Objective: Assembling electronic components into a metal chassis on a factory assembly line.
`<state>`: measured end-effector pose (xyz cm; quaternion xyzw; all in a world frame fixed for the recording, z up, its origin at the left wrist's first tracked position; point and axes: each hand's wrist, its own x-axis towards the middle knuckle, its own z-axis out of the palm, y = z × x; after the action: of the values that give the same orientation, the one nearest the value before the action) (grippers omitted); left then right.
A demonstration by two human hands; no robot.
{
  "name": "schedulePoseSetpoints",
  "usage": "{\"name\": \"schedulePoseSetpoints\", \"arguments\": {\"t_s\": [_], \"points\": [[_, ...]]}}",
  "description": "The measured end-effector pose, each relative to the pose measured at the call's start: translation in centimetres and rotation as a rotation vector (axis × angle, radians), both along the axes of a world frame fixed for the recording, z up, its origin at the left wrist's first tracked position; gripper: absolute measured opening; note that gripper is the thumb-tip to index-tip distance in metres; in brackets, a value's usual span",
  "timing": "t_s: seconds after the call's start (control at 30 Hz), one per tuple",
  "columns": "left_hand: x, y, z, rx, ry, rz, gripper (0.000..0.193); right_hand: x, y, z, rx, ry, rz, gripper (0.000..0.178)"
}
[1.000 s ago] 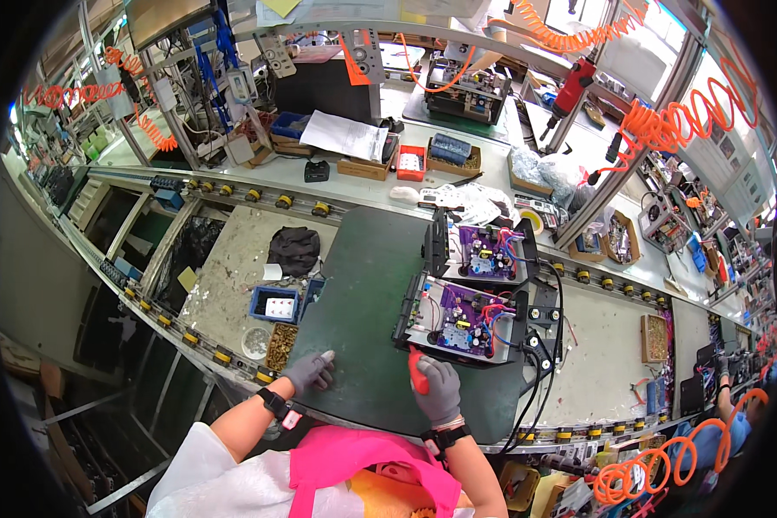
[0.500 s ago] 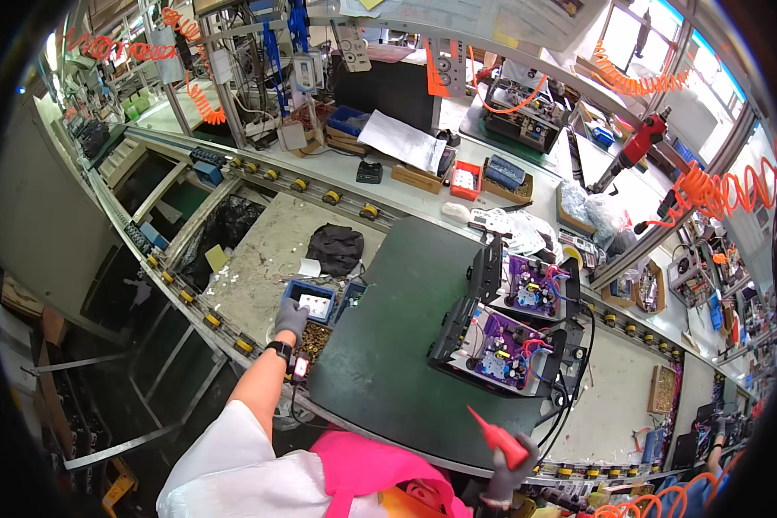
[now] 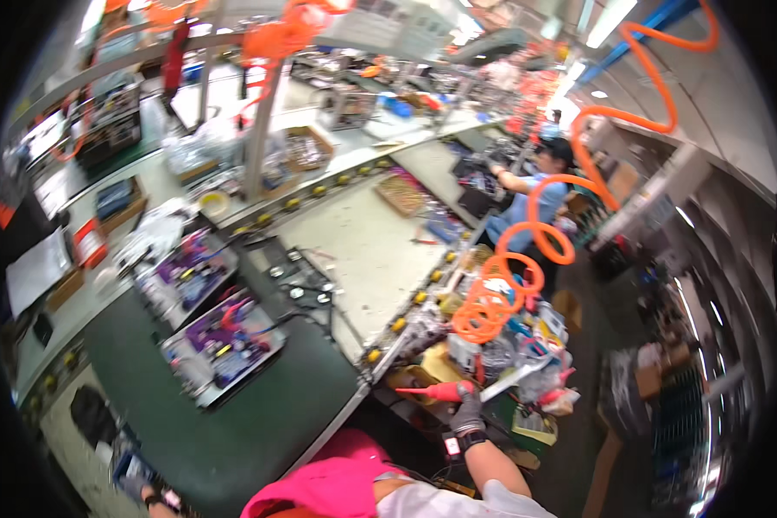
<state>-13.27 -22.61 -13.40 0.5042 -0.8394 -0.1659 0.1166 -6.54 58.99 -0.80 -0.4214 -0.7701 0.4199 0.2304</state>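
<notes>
My right hand, in a grey glove, is closed round a red bottle with a long pointed nozzle; the tip points left. The bottle is held above the cluttered bins beside the bench's right edge. At the lower left, my left hand, also gloved in grey, is at a small blue bin. Its fingers are blurred, and what they touch is unclear. Two opened black-cased units with purple circuit boards stand side by side on the green mat.
An orange coiled hose hangs over bins and bags at the right. Another person in blue works farther along the line. A conveyor edge with yellow rollers runs behind the mat. A shallow parts box lies on the pale board.
The view has swung to the right, showing the bins and the other person. My right hand, still holding the red bottle, is now over the side bins. My left hand stays by the blue bin.
</notes>
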Motion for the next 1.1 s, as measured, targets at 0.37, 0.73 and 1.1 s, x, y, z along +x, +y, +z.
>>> {"name": "schedulePoseSetpoints", "arguments": {"t_s": [0.37,0.73,1.1], "points": [[-6.2,-4.1,0.3,0.053,-0.078,-0.118,0.032,10.9,4.4,1.0,-0.187,0.226,-0.766,0.038],[-4.3,1.4,3.0,0.354,0.112,-0.308,0.028,11.5,10.3,1.0,-0.081,0.069,-0.612,0.041],[-0.7,13.3,9.6,0.588,0.438,-0.487,0.025,11.1,14.2,-1.1,0.069,-0.353,-0.571,0.052]]}}
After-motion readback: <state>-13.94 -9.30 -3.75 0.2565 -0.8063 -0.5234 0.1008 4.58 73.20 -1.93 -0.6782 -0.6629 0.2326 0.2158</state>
